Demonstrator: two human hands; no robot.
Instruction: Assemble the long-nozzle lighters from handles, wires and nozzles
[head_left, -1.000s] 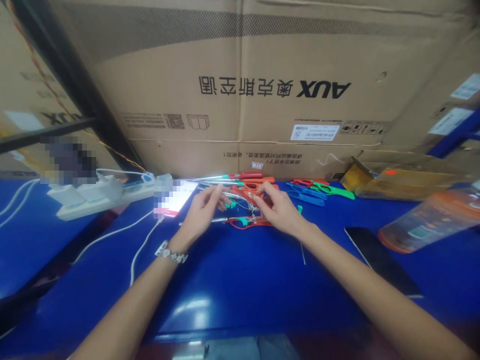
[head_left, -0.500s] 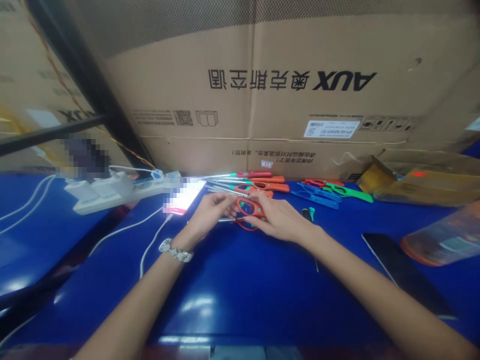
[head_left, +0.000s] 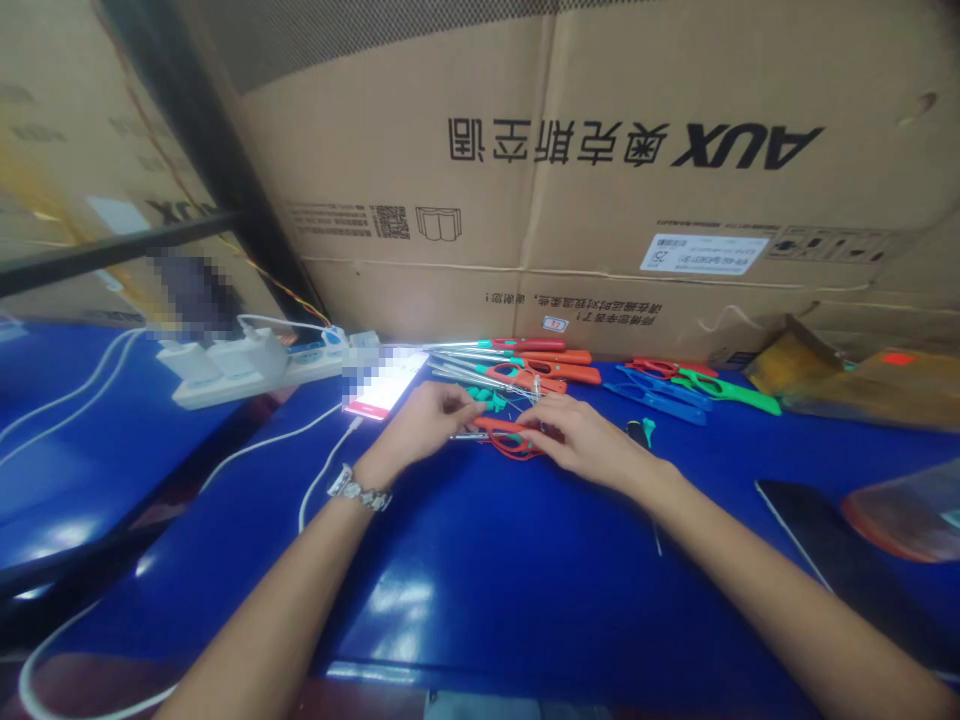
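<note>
Both hands meet over the blue table around an orange lighter handle (head_left: 501, 428). My left hand (head_left: 433, 425) pinches at the left end of it, its fingertips close to small green parts (head_left: 491, 398). The fingers of my right hand (head_left: 581, 432) are closed round the right end. Just under the handle lie another red-orange lighter handle (head_left: 514, 452) and a metal tube, partly hidden. Behind the hands, several long-necked lighters (head_left: 559, 371) in red and orange lie with their metal tubes pointing left.
Blue (head_left: 660, 398) and green (head_left: 739, 392) lighter handles lie to the right, near a black-handled screwdriver (head_left: 637, 432). A dark phone (head_left: 832, 560) and a clear jar (head_left: 911, 510) are further right. On the left are a lit phone (head_left: 386, 385) and a power strip (head_left: 225, 385). Cardboard (head_left: 600, 210) stands behind.
The view has turned slightly left, so things sit further right. The orange handle has been lowered and tipped flatter between my hands. Green parts behind it now show.
</note>
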